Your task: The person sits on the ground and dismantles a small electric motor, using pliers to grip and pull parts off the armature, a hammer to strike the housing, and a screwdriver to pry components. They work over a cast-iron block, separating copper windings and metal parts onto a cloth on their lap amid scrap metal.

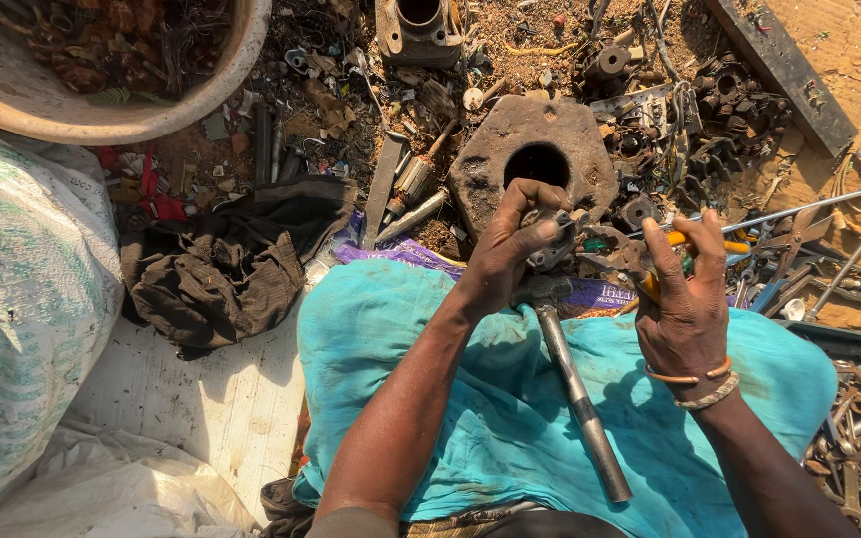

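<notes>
Rusty rough metal block (505,149), matt teal cloth (391,329)

view: single head camera, worn by the person
facing: steeply down over the lap and teal cloth (430,379)
nearness: close, forearms fill the lower frame
top edge: scrap-strewn ground (510,50)
shared: no second view

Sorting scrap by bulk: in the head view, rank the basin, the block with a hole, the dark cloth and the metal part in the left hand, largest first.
1. Basin, though cropped
2. Dark cloth
3. Block with a hole
4. Metal part in the left hand

Cloth and block look close.
</notes>
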